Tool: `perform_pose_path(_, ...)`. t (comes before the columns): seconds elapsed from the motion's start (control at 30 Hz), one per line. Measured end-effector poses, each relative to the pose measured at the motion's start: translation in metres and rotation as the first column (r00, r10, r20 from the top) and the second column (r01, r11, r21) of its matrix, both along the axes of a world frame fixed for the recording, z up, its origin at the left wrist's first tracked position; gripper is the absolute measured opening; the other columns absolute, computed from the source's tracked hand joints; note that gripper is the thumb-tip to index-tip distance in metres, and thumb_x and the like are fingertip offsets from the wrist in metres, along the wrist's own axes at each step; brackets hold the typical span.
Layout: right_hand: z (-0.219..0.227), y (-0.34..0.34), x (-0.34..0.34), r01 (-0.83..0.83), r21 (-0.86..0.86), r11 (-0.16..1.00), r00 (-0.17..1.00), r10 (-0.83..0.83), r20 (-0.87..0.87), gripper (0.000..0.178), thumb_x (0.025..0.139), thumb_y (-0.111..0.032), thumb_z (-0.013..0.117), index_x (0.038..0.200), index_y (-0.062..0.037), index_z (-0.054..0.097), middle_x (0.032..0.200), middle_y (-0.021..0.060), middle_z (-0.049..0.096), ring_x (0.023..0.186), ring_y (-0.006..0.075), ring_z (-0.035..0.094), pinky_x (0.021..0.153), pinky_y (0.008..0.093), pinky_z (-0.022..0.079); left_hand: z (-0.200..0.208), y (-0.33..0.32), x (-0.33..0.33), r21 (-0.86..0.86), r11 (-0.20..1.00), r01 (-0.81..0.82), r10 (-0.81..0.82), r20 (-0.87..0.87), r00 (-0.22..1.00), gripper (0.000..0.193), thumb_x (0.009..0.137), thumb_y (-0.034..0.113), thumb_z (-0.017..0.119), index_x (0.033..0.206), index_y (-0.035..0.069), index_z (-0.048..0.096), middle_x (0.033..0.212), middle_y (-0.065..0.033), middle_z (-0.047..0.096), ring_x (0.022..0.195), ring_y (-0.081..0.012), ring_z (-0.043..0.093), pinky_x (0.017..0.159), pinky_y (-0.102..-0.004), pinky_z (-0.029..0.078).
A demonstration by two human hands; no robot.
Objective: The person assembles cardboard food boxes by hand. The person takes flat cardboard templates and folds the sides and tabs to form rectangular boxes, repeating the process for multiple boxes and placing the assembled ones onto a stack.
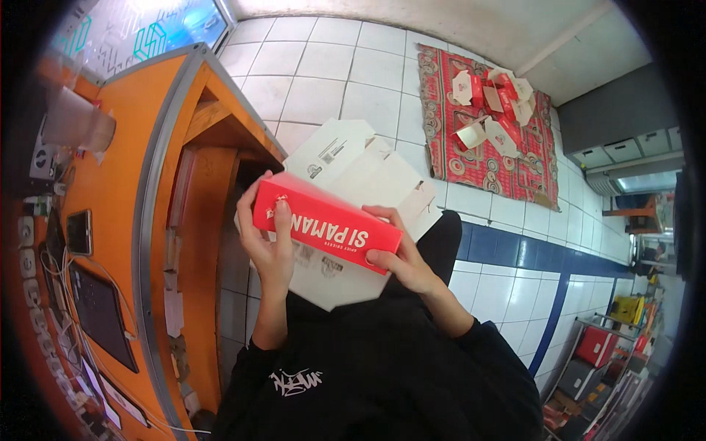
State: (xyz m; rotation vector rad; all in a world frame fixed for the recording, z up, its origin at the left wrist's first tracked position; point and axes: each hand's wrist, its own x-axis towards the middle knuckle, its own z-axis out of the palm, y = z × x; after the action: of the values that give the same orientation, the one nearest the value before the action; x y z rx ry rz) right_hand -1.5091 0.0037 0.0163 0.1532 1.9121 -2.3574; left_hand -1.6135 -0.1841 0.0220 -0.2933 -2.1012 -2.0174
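A red and white cardboard food box is held up in front of my body, its red printed side facing me. My left hand grips its left end, thumb pressed on the red face and fingers behind. At the right end my right hand is closed on the box, thumb near the lower corner. Beyond and below it spread flat white cardboard blanks with small dark print, lying around my lap. How many blanks are stacked there I cannot tell.
On a red patterned mat at the far right lie several folded red and white boxes. An orange wooden counter stands close on my left, with a phone, a dark tablet-like device and cables. A rack stands at lower right.
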Motion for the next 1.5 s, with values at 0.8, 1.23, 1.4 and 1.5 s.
perform_pose_path(0.8, -0.209, 0.100, -0.071, -0.063, 0.995, -0.075, 0.920, -0.390, 0.029, 0.073, 0.073, -0.050, 0.069, 0.129, -0.0085, 0.047, 0.131, 0.0102, 0.049, 0.122, 0.0294, 0.045, 0.101, 0.0612, 0.024, -0.035, 0.000, 0.028, 0.000, 0.925, 0.380, -0.361, 0.306, 0.881, 0.035, 0.093, 0.004, 0.052, 0.127, -0.003, 0.046, 0.131, -0.0167, 0.048, 0.113, -0.0240, 0.056, 0.095, -0.0331, 0.046)
perform_pose_path(1.23, 0.020, -0.018, -0.004, 0.285, 0.951, 0.121, 0.910, 0.278, -0.308, 0.032, 0.080, -0.015, 0.058, 0.109, -0.0027, 0.058, 0.113, 0.0108, 0.061, 0.098, 0.0210, 0.060, 0.100, 0.0537, 0.032, -0.060, 0.040, 0.018, 0.178, 0.933, 0.311, -0.359, 0.483, 0.799, 0.035, 0.092, 0.020, 0.060, 0.119, 0.000, 0.050, 0.108, -0.0092, 0.058, 0.097, -0.0126, 0.057, 0.080, -0.0263, 0.049)
perform_pose_path(1.4, 0.043, 0.016, 0.000, 0.228, 0.594, 0.772, 0.766, 0.234, -0.598, 0.054, 0.090, -0.043, 0.050, 0.127, -0.0035, 0.052, 0.133, 0.0221, 0.048, 0.120, 0.0418, 0.047, 0.101, 0.0538, 0.032, -0.011, 0.004, 0.007, 0.313, 0.932, 0.184, -0.314, 0.439, 0.842, 0.027, 0.093, 0.015, 0.058, 0.115, 0.000, 0.053, 0.101, -0.0055, 0.060, 0.090, -0.0092, 0.058, 0.076, -0.0219, 0.048)
perform_pose_path(1.5, 0.014, 0.001, -0.004, 0.166, 0.654, 0.738, 0.714, 0.368, -0.596, 0.051, 0.090, -0.039, 0.051, 0.128, -0.0047, 0.052, 0.136, 0.0233, 0.042, 0.124, 0.0432, 0.043, 0.104, 0.0568, 0.029, 0.019, 0.003, 0.008, 0.477, 0.871, 0.118, -0.356, 0.447, 0.821, 0.026, 0.092, 0.012, 0.059, 0.115, 0.000, 0.053, 0.101, -0.0062, 0.061, 0.092, -0.0092, 0.059, 0.078, -0.0238, 0.050)
